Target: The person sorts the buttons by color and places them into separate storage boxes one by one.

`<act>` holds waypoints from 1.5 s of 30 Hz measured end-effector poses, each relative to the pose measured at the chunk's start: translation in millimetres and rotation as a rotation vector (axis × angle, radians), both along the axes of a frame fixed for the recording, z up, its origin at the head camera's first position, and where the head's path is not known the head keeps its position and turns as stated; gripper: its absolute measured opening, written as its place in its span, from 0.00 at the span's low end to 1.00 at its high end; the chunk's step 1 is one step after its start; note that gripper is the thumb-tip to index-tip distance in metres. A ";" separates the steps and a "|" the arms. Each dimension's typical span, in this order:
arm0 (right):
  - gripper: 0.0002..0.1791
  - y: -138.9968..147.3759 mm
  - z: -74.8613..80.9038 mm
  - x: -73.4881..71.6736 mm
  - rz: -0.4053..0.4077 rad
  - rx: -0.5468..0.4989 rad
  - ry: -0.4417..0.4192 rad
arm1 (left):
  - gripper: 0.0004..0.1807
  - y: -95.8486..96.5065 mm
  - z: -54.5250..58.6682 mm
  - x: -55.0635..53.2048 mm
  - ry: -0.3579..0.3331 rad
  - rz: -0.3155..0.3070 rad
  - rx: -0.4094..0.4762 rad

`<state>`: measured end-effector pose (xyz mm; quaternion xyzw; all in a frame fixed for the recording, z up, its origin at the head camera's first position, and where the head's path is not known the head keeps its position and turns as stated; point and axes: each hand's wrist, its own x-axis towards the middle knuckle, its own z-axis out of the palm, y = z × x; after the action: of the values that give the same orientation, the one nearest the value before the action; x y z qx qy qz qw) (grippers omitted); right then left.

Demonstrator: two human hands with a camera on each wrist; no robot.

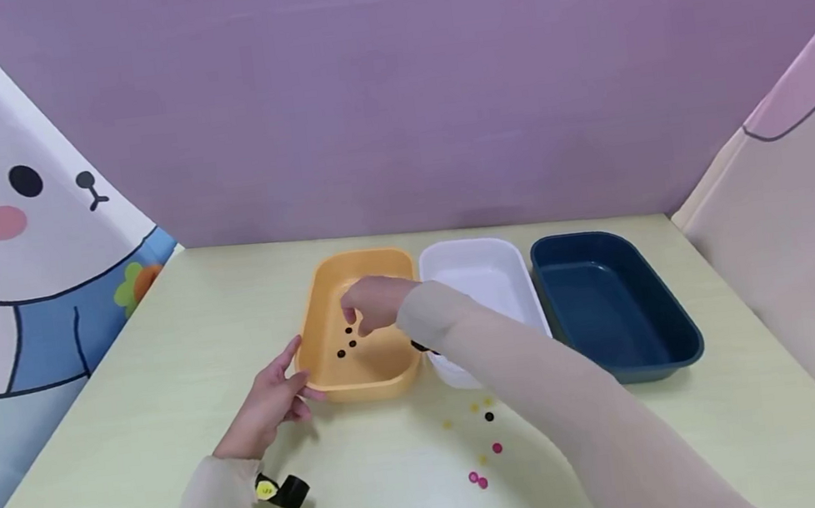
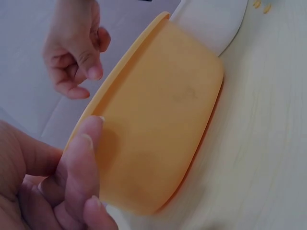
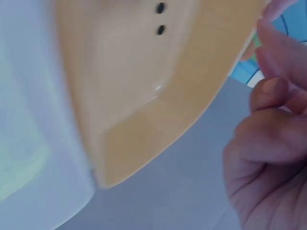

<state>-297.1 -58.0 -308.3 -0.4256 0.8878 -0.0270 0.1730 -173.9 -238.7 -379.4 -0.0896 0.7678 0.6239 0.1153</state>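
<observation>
At the front left corner of the orange tray (image 1: 365, 392), my left hand (image 1: 270, 408) grips the rim, several fingers showing against the outer wall in the left wrist view. My right hand (image 1: 377, 301) hangs over the inside of that tray, fingers loosely curled. No object shows between its thumb and fingers (image 2: 72, 91) in the left wrist view. Below it, a few small black beads (image 1: 341, 354) lie on the tray floor; two black beads (image 3: 160, 29) also appear in the right wrist view.
A white tray (image 1: 479, 256) stands against the orange one, partly covered by my right sleeve. To its right is a dark blue tray (image 1: 610, 306). Pink beads (image 1: 497, 448), pale yellow beads (image 1: 447, 425) and one black bead (image 1: 490, 416) lie on the table (image 1: 374, 492) in front.
</observation>
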 end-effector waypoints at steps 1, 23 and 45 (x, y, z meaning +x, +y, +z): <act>0.14 4.0 1.5 1.6 0.005 -0.016 0.002 | 0.35 -1.1 0.3 -0.1 -0.003 0.000 -0.001; 0.08 146.1 -4.3 75.1 0.066 -0.182 0.007 | 0.35 -8.7 -4.3 3.3 -0.011 -0.004 0.079; 0.09 177.9 -68.8 108.9 -0.385 -0.520 -0.363 | 0.44 -0.6 -6.8 0.4 0.001 0.028 0.075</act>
<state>-188.2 119.9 -377.1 -0.2690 0.8697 -0.3591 0.2056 -173.4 -239.2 -386.2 -0.0953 0.7426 0.6539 0.1094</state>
